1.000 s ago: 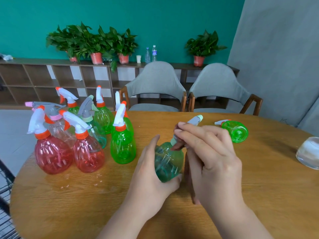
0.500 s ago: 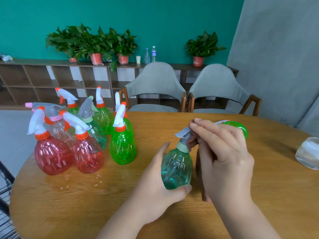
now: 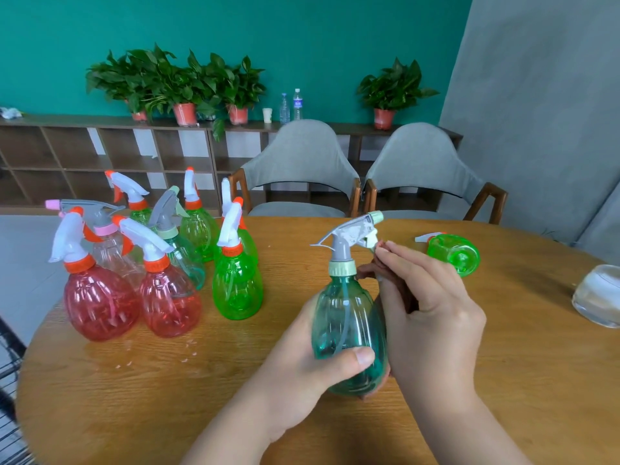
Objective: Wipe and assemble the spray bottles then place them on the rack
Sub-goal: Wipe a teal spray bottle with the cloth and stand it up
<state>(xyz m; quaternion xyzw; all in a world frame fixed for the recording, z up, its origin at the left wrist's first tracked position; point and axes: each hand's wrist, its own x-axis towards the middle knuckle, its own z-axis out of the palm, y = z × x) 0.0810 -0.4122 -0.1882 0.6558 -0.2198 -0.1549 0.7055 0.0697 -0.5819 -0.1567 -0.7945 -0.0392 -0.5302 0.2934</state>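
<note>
Teal bottle (image 3: pixel 349 325) held upright at near centre of table (image 3: pixel 503 380), clamped in left hand (image 3: pixel 302 367); right hand (image 3: pixel 426 307) pinched on dark cloth by sprayer (image 3: pixel 352 234); trigger best wiped gently, body kept steady; rack unseen.

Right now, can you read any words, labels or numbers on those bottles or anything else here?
None can be read.
Blue label on the water bottle on the far shelf: too small and blurred.
Held teal spray bottle and the spray bottles on the table: no print visible.
</note>
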